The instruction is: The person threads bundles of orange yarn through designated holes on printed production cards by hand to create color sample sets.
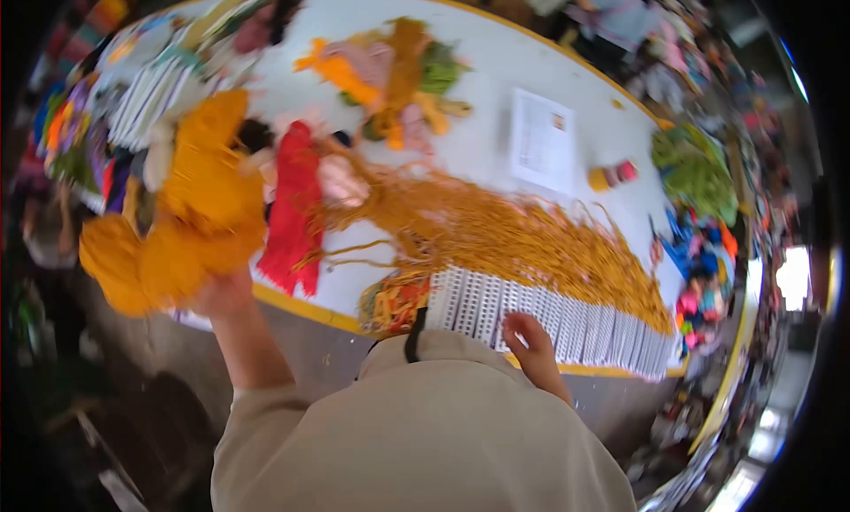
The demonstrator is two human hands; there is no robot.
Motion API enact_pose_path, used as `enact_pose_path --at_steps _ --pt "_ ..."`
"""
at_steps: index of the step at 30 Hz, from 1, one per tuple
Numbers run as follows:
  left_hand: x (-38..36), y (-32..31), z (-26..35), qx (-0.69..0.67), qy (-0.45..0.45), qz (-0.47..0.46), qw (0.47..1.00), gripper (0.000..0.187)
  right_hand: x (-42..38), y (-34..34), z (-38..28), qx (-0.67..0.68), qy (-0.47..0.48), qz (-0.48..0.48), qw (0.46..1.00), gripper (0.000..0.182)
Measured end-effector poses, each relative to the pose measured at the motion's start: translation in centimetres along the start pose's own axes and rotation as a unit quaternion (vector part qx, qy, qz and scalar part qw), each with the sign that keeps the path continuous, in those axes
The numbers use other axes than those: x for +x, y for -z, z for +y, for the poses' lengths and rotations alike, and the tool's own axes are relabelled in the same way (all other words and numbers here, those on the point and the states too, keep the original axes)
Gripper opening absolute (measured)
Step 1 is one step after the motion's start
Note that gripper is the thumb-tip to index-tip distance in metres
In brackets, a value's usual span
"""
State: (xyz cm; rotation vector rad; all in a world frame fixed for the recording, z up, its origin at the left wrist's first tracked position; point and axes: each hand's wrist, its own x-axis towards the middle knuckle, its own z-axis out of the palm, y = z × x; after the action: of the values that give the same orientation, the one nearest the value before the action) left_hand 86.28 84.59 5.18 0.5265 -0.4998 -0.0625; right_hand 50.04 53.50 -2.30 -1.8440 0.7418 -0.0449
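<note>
At the left, my left hand (pixel 221 290) is closed on a large bundle of golden-yellow yarn (pixel 208 180), lifted off beside the table; the bundle is blurred and hides most of my fingers. My right hand (pixel 529 335) is over the table's near edge with its fingers apart and nothing visible in them. Right beneath it lies a row of white punched cards (pixel 549 313). Long mustard-brown strands of yarn (pixel 496 233) spread across the table behind the cards. Between the bundle and these strands lies a red hank of yarn (pixel 297 206).
The white table (pixel 478 87) carries a pile of mixed yarn (pixel 398 73), a printed sheet (pixel 542 140) and a small yarn spool (pixel 613 174). Green yarn (pixel 695 171) lies at the right end. Striped folded cloth (pixel 155 104) and colourful heaps crowd the left.
</note>
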Motion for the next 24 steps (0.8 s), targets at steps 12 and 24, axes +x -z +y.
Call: enact_pose_path --at_steps 12,24 --pt "-11.3 -21.3 -15.6 0.143 0.391 -0.488 0.767 0.075 -1.2 4.2 -5.4 0.079 0.164 0.248 0.952 0.081" --pt "-30.3 -1.7 -25.7 0.703 0.439 -0.341 0.444 0.079 -16.9 32.8 13.4 0.370 -0.066 0.334 0.864 0.055"
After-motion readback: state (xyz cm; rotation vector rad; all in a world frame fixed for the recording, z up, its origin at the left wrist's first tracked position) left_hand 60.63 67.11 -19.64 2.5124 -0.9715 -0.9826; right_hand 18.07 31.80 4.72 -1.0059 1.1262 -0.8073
